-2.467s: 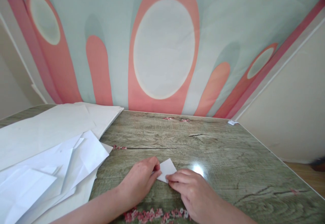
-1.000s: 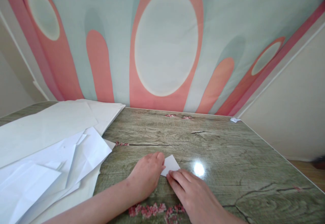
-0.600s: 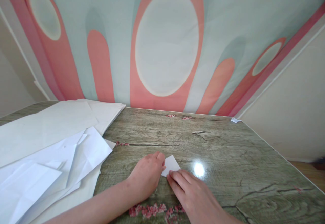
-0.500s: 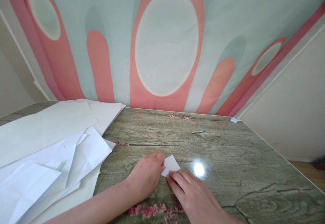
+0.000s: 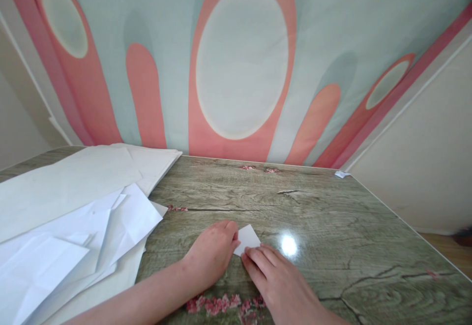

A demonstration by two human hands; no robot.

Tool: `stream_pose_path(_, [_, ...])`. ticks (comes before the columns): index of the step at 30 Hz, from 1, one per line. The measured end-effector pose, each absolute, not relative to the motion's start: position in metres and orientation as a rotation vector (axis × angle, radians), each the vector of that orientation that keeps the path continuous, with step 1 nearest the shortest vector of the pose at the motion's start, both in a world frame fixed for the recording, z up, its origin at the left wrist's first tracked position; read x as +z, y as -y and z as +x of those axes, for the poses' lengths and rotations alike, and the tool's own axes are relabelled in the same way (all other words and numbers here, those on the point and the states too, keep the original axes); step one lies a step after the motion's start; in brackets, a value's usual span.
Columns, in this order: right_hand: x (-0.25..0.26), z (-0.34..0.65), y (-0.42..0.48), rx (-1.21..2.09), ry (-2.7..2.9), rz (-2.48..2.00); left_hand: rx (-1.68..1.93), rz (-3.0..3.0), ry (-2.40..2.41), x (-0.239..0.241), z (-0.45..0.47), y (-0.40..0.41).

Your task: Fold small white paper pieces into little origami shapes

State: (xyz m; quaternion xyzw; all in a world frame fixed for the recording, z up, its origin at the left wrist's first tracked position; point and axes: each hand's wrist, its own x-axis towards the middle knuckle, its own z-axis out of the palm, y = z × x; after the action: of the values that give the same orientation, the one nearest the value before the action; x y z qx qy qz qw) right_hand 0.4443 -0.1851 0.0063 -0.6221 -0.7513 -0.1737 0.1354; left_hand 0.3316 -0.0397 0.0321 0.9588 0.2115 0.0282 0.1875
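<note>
A small piece of white paper (image 5: 248,237) lies on the wood-patterned table, partly covered by my hands. My left hand (image 5: 217,246) is closed at its left edge, thumb and curled fingers pinching the paper there. From the lower right, my right hand (image 5: 271,271) rests with its fingers together, the fingertips pressed on the paper's near right edge. The underside of the paper and the part beneath my fingers are hidden.
Large white sheets (image 5: 73,172) are stacked at the left of the table (image 5: 317,217). Several folded white papers (image 5: 136,212) lie loosely over them. A small white scrap (image 5: 342,174) sits at the far right corner. Behind stands a patterned wall covering (image 5: 177,69).
Hardly anything differs. My right hand has shifted very slightly at the paper's near right edge, while my left hand keeps its place.
</note>
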Motion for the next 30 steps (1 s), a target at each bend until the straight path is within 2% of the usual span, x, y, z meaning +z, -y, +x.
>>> stream_pose_path(22, [0.004, 0.445, 0.183, -0.431, 2.174, -1.863, 0.178, 2.629, -0.613, 0.027, 0.327, 0.040])
stream_pose_path(27, [0.004, 0.444, 0.182, -0.446, 2.186, -1.858, 0.235, 2.803, -0.580, 0.034, 0.323, 0.041])
stream_pose_path(30, [0.004, 0.443, 0.181, -0.470, 2.196, -1.847, 0.218, 2.983, -0.391, 0.034, 0.316, 0.046])
